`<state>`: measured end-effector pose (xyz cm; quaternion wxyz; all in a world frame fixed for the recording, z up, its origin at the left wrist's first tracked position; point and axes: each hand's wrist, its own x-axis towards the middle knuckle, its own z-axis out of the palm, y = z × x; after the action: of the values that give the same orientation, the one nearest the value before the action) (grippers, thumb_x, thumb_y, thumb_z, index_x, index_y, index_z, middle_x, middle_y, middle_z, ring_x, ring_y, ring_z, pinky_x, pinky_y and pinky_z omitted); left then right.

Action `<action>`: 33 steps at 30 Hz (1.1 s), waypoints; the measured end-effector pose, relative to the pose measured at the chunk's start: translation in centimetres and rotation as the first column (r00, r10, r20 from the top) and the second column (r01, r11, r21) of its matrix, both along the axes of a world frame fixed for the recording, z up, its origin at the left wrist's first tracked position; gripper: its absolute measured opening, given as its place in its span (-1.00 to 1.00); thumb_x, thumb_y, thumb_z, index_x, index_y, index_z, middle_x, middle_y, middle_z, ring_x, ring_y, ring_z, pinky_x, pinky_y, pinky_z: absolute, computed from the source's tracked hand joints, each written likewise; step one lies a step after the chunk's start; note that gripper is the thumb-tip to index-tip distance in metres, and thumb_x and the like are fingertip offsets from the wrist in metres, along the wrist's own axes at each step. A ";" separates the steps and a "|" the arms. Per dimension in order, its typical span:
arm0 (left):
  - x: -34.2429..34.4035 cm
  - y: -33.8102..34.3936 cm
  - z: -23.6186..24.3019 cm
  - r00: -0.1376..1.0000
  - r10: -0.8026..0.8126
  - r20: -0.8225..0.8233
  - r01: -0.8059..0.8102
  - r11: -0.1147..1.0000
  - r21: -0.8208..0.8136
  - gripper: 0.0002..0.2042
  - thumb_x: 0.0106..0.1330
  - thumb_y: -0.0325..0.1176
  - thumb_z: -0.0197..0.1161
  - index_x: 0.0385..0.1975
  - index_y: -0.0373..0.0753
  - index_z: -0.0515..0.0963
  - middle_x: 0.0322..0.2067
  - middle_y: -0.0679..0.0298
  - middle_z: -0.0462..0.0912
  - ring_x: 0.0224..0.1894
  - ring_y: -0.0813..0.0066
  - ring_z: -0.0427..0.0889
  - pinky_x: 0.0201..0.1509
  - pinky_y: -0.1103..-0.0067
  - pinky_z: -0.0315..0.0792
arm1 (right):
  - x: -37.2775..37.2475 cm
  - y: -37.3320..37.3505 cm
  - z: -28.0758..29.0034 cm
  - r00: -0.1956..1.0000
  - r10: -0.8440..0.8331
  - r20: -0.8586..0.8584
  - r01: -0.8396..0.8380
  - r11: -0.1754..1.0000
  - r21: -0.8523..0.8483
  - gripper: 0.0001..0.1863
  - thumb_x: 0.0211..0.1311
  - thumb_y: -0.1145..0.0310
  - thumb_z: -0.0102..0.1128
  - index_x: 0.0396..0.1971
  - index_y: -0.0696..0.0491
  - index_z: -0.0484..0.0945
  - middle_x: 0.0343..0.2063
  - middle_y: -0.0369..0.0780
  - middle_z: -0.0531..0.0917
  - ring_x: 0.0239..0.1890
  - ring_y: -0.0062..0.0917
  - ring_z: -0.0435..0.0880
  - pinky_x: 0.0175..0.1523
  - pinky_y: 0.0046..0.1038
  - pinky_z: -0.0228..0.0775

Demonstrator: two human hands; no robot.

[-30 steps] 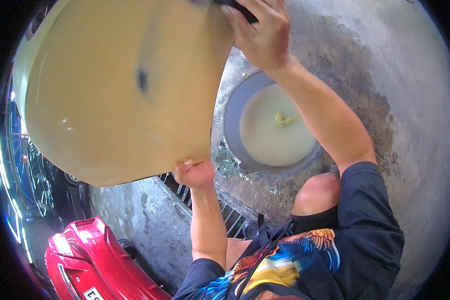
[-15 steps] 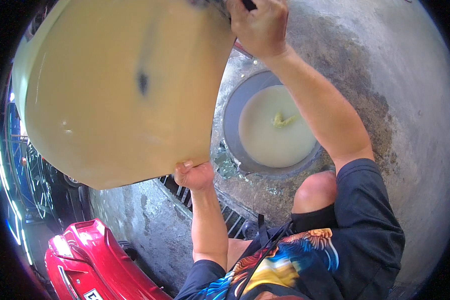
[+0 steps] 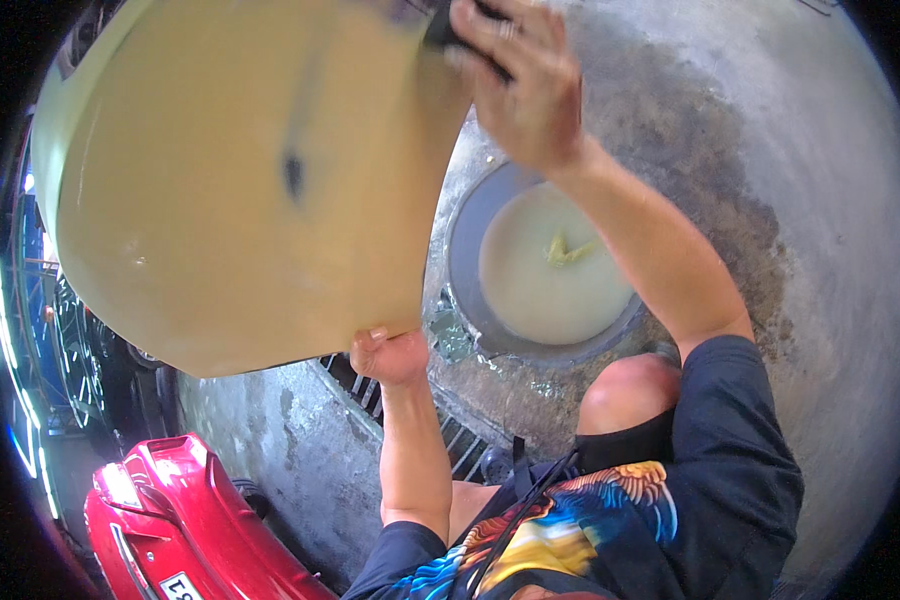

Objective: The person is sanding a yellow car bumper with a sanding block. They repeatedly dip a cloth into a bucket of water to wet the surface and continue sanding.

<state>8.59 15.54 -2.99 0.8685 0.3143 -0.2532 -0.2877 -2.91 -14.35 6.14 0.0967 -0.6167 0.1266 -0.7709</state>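
A large beige car panel (image 3: 240, 200), shaped like a hood, fills the upper left and bears a dark smudge near its middle. My left hand (image 3: 388, 355) grips the panel's lower right edge, thumb on top of the face. At the upper right edge, my right hand (image 3: 530, 95) presses a black pad (image 3: 440, 32) against the panel. The pad is flat and looks like sandpaper, though blur and fingers hide part of it. What supports the panel from behind is out of sight.
Right of the panel, a grey tub (image 3: 462, 250) holds cloudy water with a yellowish cloth (image 3: 562, 250) in it. A floor grate (image 3: 460, 445) runs below the panel. A red car (image 3: 190, 520) stands at lower left. The concrete floor (image 3: 670, 200) is wet in patches.
My right hand has shifted slightly down and right, its fingers opening out flatter over the black pad. My left hand keeps its grip on the panel's edge.
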 end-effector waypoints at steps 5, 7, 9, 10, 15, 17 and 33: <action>-0.5 0.0 0.2 0.996 0.050 0.070 -0.056 0.995 0.084 -0.74 0.11 -0.29 0.19 -0.21 -0.18 0.55 -0.25 0.35 0.60 -0.22 0.40 0.61 -0.09 0.30 0.60 | 0.6 0.1 -0.1 0.996 0.016 0.090 -0.024 0.996 0.081 -0.68 0.06 0.43 0.50 -0.11 0.00 0.81 -0.13 -0.10 0.75 0.06 -0.15 0.64 0.21 -0.19 0.45; -0.4 0.0 0.1 0.992 0.120 0.030 -0.123 0.984 0.129 -0.52 0.03 -0.28 0.16 0.01 -0.30 0.54 -0.11 0.14 0.63 -0.17 0.12 0.67 -0.24 0.10 0.67 | 0.4 0.2 -0.2 0.998 0.046 0.046 -0.048 0.998 0.041 -0.63 0.02 0.46 0.49 -0.09 0.00 0.80 -0.10 -0.11 0.75 0.06 -0.16 0.64 0.22 -0.19 0.45; -0.1 0.0 0.0 0.996 0.077 0.046 -0.081 0.993 0.088 -0.44 0.01 -0.28 0.14 0.09 -0.34 0.53 -0.05 0.08 0.64 -0.14 0.03 0.69 -0.29 0.03 0.69 | 0.3 -0.4 -0.2 0.998 -0.056 0.009 0.056 0.998 -0.009 -0.61 -0.01 0.48 0.49 -0.09 0.00 0.80 -0.07 -0.10 0.73 0.06 -0.16 0.64 0.22 -0.19 0.44; 0.0 0.0 -0.1 0.994 0.046 0.094 -0.054 0.995 0.080 -0.44 0.01 -0.28 0.14 0.10 -0.34 0.53 -0.05 0.08 0.64 -0.13 0.03 0.69 -0.29 0.03 0.69 | 0.1 -0.4 0.2 0.996 -0.090 0.030 0.087 0.992 0.092 -0.61 0.14 0.58 0.42 0.02 0.22 0.71 0.01 0.04 0.69 0.01 -0.06 0.64 0.18 -0.21 0.48; 0.1 0.1 -0.5 0.993 0.104 0.058 -0.108 0.991 0.080 -0.46 0.04 -0.28 0.13 0.10 -0.33 0.53 -0.05 0.09 0.64 -0.13 0.04 0.68 -0.28 0.02 0.69 | 0.0 -0.3 0.3 1.000 0.029 0.013 -0.028 1.000 -0.009 -0.59 0.09 0.57 0.48 0.00 0.17 0.74 -0.03 0.06 0.69 0.04 -0.06 0.65 0.17 -0.19 0.52; -0.1 0.1 -0.5 0.995 0.096 0.018 -0.097 0.993 0.063 -0.46 0.05 -0.28 0.12 0.10 -0.32 0.53 -0.05 0.10 0.64 -0.13 0.05 0.68 -0.27 0.02 0.69 | -0.1 -0.3 0.4 1.000 0.013 -0.001 -0.013 1.000 -0.003 -0.59 0.08 0.58 0.48 0.00 0.17 0.74 -0.05 0.06 0.69 0.03 -0.07 0.66 0.16 -0.19 0.52; -1.4 -0.3 1.3 0.995 0.084 0.054 -0.089 0.992 0.094 -0.55 -0.01 -0.33 0.16 -0.03 -0.24 0.59 -0.07 0.24 0.64 0.03 0.27 0.63 0.14 0.24 0.54 | 0.6 -0.7 0.0 0.998 -0.013 0.054 0.016 0.999 -0.051 -0.61 0.15 0.53 0.45 0.03 0.22 0.71 -0.04 0.08 0.70 0.05 -0.11 0.66 0.16 -0.20 0.52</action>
<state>7.18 15.21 -1.69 0.8573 0.3735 -0.2471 -0.2538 -2.28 -15.06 6.18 0.0785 -0.5972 0.1085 -0.7908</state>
